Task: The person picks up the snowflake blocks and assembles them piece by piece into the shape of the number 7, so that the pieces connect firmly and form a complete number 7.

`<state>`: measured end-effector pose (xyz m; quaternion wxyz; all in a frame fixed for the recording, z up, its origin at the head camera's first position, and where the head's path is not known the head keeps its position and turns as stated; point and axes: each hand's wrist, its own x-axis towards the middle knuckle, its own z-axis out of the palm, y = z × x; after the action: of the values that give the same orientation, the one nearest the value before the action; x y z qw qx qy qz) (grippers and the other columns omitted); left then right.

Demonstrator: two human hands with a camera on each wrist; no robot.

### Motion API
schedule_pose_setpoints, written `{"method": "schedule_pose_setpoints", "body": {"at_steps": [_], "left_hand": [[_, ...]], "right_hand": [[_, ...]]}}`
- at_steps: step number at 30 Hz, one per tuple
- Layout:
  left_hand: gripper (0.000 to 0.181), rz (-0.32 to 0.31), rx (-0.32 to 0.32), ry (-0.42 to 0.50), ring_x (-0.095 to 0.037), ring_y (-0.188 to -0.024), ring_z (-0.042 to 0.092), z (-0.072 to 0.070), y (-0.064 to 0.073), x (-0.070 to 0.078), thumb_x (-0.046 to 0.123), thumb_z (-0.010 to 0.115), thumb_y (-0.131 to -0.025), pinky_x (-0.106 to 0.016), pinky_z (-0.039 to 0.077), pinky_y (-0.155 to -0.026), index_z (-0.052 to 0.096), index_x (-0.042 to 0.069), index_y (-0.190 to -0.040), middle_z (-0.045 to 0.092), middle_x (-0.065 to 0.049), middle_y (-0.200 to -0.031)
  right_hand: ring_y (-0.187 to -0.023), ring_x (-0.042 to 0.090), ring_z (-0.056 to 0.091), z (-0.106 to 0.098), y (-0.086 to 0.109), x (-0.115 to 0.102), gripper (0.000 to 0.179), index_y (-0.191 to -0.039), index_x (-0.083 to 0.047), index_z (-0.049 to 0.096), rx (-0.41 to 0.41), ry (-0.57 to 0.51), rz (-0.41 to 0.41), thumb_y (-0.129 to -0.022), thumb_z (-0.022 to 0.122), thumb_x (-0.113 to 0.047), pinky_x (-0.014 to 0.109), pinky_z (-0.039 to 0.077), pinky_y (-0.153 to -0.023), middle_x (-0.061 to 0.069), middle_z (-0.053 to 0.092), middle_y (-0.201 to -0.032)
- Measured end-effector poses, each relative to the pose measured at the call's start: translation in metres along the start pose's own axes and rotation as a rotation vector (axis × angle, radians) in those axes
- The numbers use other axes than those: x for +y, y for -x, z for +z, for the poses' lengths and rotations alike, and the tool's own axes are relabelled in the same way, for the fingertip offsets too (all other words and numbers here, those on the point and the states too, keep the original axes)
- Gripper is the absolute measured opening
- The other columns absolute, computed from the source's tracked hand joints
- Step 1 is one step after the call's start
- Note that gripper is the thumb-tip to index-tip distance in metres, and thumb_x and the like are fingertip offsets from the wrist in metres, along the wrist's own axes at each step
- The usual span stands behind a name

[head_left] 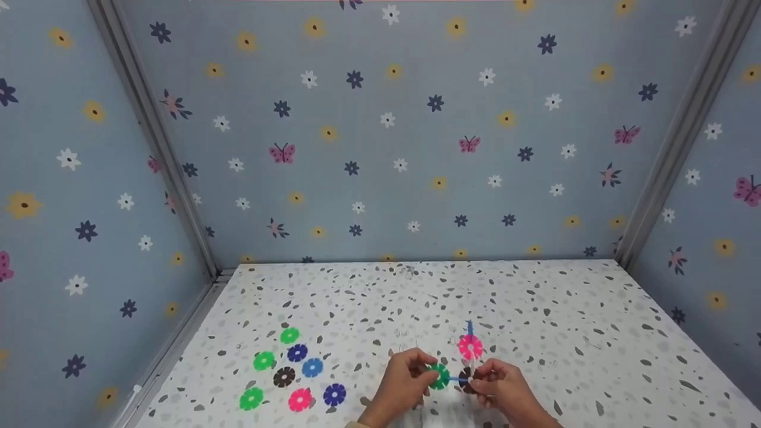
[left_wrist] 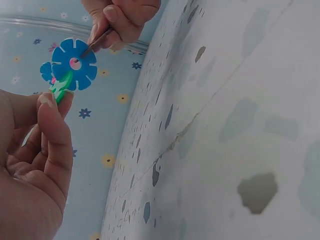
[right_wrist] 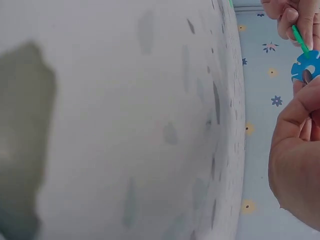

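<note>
My left hand (head_left: 404,380) pinches a green notched disc (head_left: 440,377) between thumb and fingers. Opposite it, my right hand (head_left: 505,389) pinches a dark brown disc (head_left: 465,380). Between them a blue notched disc (left_wrist: 86,71) stands edge-on in the head view, with the green and brown discs set in its notches from opposite sides. Beyond the brown disc, a pink disc (head_left: 470,347) and another blue disc (head_left: 469,328) extend away from me, with a thin white edge running between pink and brown. My fingers cover parts of the green and brown discs.
Loose notched discs lie on the speckled white table (head_left: 368,309) to the left: several green ones (head_left: 264,360), dark blue ones (head_left: 335,394), a light blue (head_left: 312,367), a brown (head_left: 284,377) and a pink (head_left: 299,399). Flower-patterned panels (head_left: 416,131) enclose the back and sides.
</note>
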<state>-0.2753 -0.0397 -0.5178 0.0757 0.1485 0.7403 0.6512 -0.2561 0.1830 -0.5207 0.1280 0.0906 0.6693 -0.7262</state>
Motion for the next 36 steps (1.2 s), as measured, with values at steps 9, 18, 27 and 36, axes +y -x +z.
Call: {"method": "schedule_pose_setpoints", "body": {"at_steps": [9, 18, 27, 36], "left_hand": [[0.015, 0.062, 0.007, 0.047, -0.010, -0.056, 0.055, 0.010, 0.000, 0.008, -0.003, 0.069, -0.085, -0.020, 0.047, -0.047, 0.069, 0.006, -0.097, 0.063, -0.002, -0.076], [0.012, 0.034, 0.030, 0.086, -0.010, -0.052, 0.053, 0.012, 0.000, 0.005, -0.001, 0.071, -0.087, -0.021, 0.046, -0.045, 0.067, 0.005, -0.097, 0.063, -0.003, -0.074], [0.014, 0.013, 0.010, 0.073, -0.010, -0.053, 0.054, 0.012, 0.001, 0.004, 0.000, 0.071, -0.086, -0.020, 0.044, -0.044, 0.065, 0.005, -0.097, 0.065, -0.004, -0.073], [0.016, -0.031, 0.002, 0.056, -0.012, -0.053, 0.056, 0.013, 0.003, 0.002, 0.002, 0.070, -0.085, -0.020, 0.041, -0.043, 0.061, 0.004, -0.098, 0.068, -0.005, -0.075]], "right_hand": [[-0.056, 0.015, 0.053, -0.001, 0.002, -0.006, 0.022, -0.084, -0.003, 0.051, 0.008, 0.067, -0.086, -0.083, 0.067, 0.012, 0.025, 0.043, -0.051, 0.009, 0.062, -0.075], [-0.057, 0.014, 0.054, -0.008, 0.000, -0.011, 0.016, -0.088, -0.001, 0.055, -0.058, 0.115, -0.140, -0.085, 0.068, 0.008, 0.025, 0.044, -0.052, 0.009, 0.063, -0.075], [-0.059, 0.016, 0.054, -0.008, -0.001, -0.008, 0.016, -0.099, 0.001, 0.056, -0.016, 0.058, -0.061, -0.088, 0.067, 0.005, 0.028, 0.045, -0.054, 0.011, 0.066, -0.085], [-0.064, 0.015, 0.054, -0.006, 0.001, -0.012, 0.018, -0.107, 0.001, 0.058, -0.049, 0.049, -0.074, -0.090, 0.066, 0.001, 0.027, 0.046, -0.054, 0.010, 0.065, -0.086]]}}
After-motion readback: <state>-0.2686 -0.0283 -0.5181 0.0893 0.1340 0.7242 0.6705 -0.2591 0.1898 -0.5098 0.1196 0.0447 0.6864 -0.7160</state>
